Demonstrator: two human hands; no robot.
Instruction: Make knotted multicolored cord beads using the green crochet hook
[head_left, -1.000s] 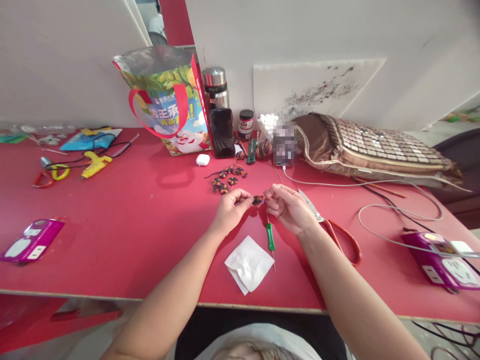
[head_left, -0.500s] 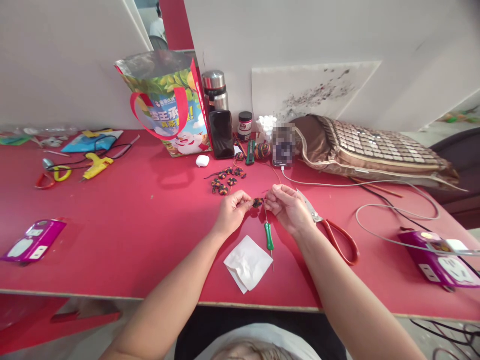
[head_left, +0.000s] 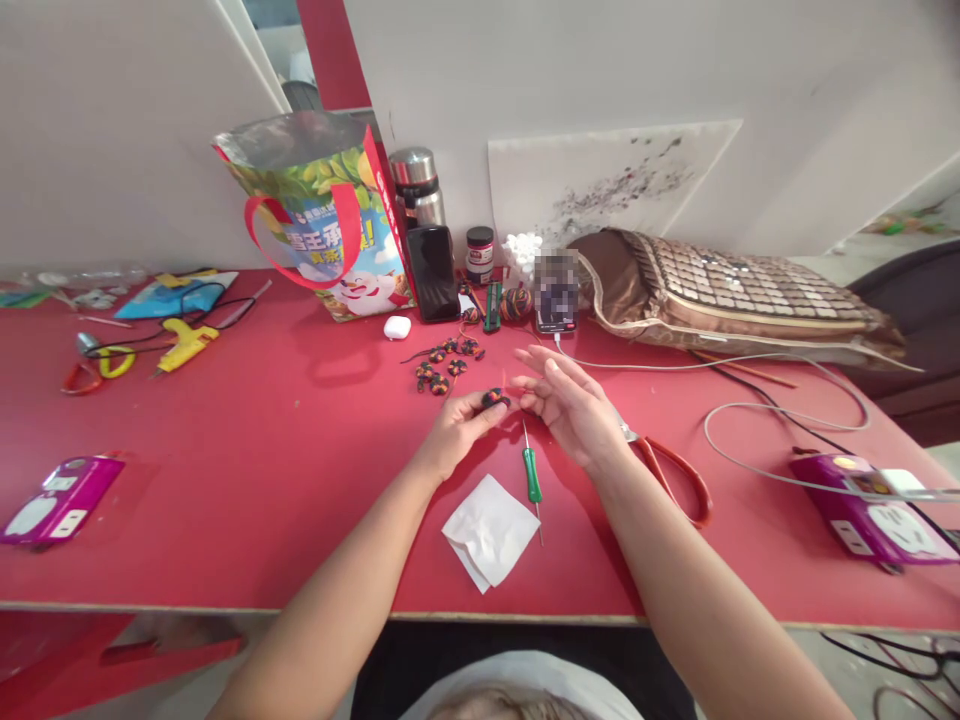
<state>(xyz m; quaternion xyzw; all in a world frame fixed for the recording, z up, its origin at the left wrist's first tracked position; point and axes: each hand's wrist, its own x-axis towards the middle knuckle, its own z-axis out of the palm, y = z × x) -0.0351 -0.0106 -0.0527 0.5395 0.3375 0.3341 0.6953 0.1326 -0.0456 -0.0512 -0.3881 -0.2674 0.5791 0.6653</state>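
My left hand (head_left: 457, 432) pinches a small dark crocheted yarn piece (head_left: 495, 398) with orange flecks between thumb and fingers. Close on its right is my right hand (head_left: 568, 405), fingers stretched out and apart; no object shows in it, though a thin strand could be hidden there. Below the hands lies a green-handled crochet hook (head_left: 532, 472), beside a folded white tissue (head_left: 491, 530). Several similar crocheted pieces (head_left: 439, 385) lie farther back. Large scissors (head_left: 679, 475) with red handles are partly hidden behind my right hand and forearm.
Toward the back stand a shopping bag (head_left: 322, 230), a steel flask (head_left: 416, 185), a dark phone (head_left: 433, 275) and a yarn ball (head_left: 516, 303). A charging phone (head_left: 556, 295) leans by a brown cushion (head_left: 735, 290). Purple power strips (head_left: 874, 510) and a yellow glue gun (head_left: 184, 345) flank the work.
My right hand's fingers have opened from a pinch beside the yarn piece. My left hand still holds the piece, now turned more face-up. The whole view has shifted slightly.
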